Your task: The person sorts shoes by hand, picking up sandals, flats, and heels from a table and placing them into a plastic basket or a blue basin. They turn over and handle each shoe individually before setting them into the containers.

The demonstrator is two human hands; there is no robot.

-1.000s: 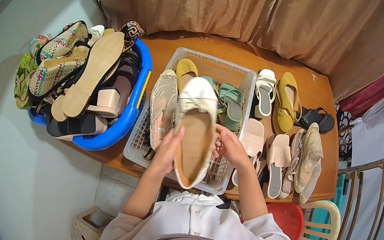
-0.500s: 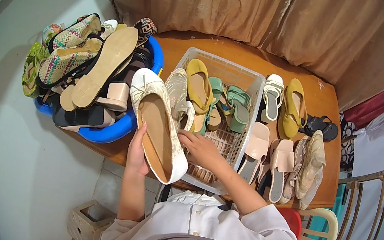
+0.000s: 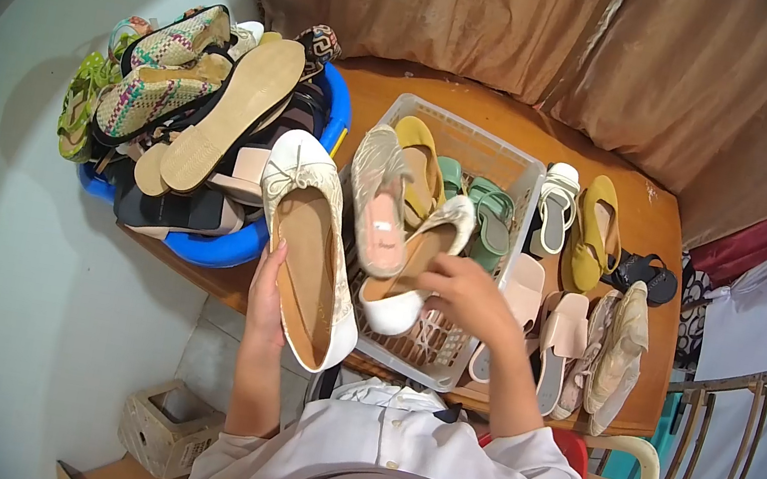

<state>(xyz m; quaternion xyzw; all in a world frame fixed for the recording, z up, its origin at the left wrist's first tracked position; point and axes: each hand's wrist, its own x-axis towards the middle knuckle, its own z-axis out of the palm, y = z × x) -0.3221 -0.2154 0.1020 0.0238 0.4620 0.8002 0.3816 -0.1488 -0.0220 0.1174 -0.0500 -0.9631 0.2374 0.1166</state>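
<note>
My left hand (image 3: 266, 306) is wrapped round the side of a white ballet flat (image 3: 306, 257) with a bow, held upright with its toe away from me. My right hand (image 3: 467, 299) is at the side of a matching white flat (image 3: 403, 294) over the clear plastic basket (image 3: 532, 185); its fingers are bent and partly blurred, so its grip on that shoe is unclear. A beige shoe with a pink insole (image 3: 379, 203) lies between the two white flats. Behind them in the basket are a yellow flat (image 3: 418, 169) and green sandals (image 3: 491, 222).
A blue tub (image 3: 332, 109) heaped with shoes stands at the left of the wooden table (image 3: 379, 82). Right of the basket are white sandals (image 3: 557, 206), yellow flats (image 3: 595, 236), black sandals (image 3: 646, 276), pink slides (image 3: 566, 323) and beige shoes (image 3: 621, 355).
The second white flat now shows in full over the basket, with my right hand moved right beside it. The beige shoe shows more fully. The view has shifted slightly.
</note>
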